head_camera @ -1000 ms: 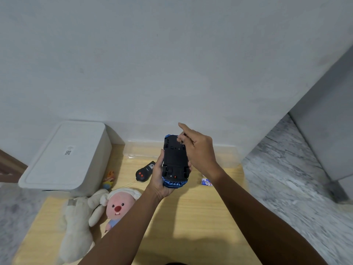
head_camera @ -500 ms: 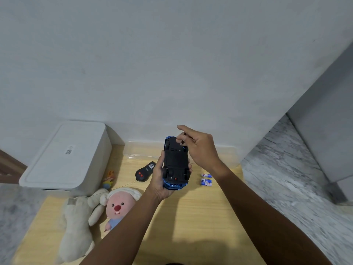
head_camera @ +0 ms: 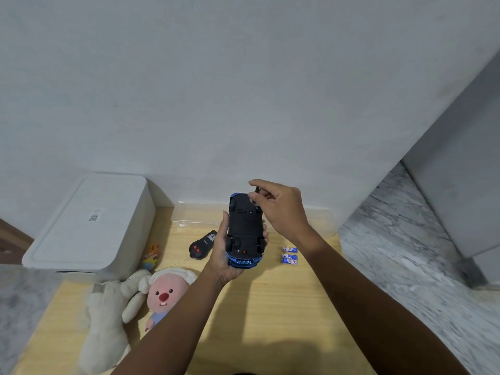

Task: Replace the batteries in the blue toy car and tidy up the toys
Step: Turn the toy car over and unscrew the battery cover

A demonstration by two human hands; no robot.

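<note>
The left hand (head_camera: 226,255) grips the upturned blue plastic toy car (head_camera: 244,230), black underside showing. Above it, the right hand (head_camera: 281,209) pinches a small dark piece (head_camera: 257,189), too small to identify. Two blue-and-white batteries (head_camera: 289,254) lie below the right wrist.

Matt black plastic is being shown on the toy car (head_camera: 244,228) underside, glossy blue at its bumper; pale wood grain is being shown by the surface (head_camera: 284,307); fluffy cloth by the plush toys (head_camera: 108,315).

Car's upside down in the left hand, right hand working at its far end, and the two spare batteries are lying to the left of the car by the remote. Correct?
Not quite. The head view shows the two batteries on the wooden floor to the right of the blue toy car, not by the remote control, which lies to the car's left. The rest stands: the left hand holds the car upside down and the right hand works at its far end.
</note>
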